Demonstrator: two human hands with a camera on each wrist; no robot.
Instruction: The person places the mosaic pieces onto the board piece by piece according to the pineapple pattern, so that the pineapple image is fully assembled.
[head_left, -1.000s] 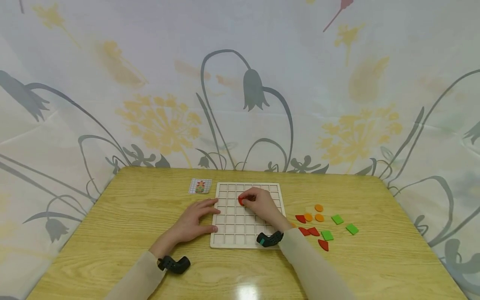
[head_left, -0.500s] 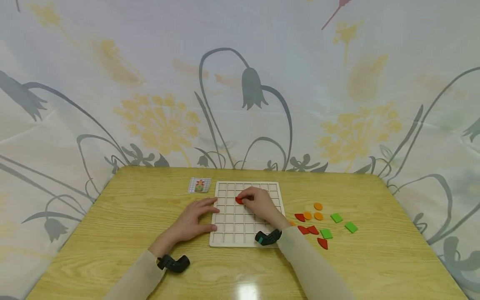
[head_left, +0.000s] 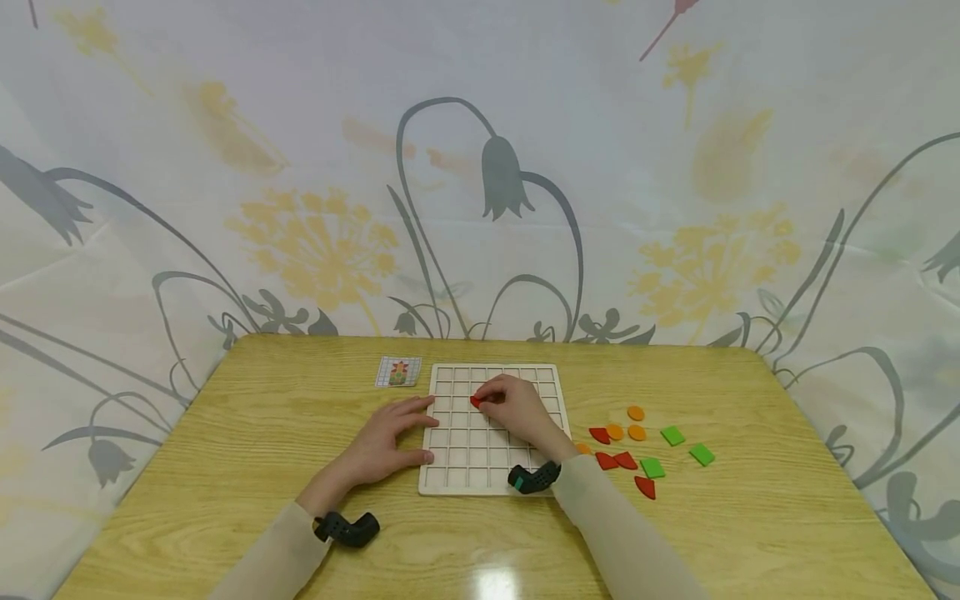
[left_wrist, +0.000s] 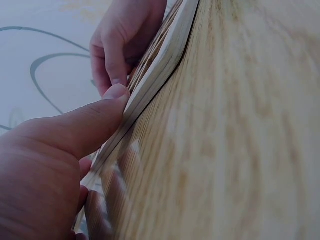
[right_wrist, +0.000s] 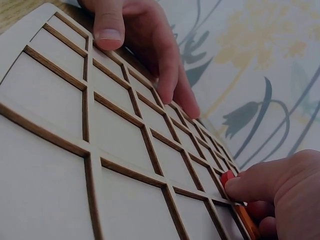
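Looking from the head, we pinch a flat red piece [head_left: 476, 402] over the square, pale wooden grid board [head_left: 478, 457] with our right hand [head_left: 517, 408]; our left hand [head_left: 381, 442] spreads loosely. Left wrist: its thumb [left_wrist: 97, 120] touches the board's edge. Right wrist: the piece peeks out.

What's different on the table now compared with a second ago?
The right hand has turned the red piece and shifted it slightly left over the board, still pinching it. Nothing was let go. The left hand stayed at the board's left edge; the card and loose pieces stayed put.
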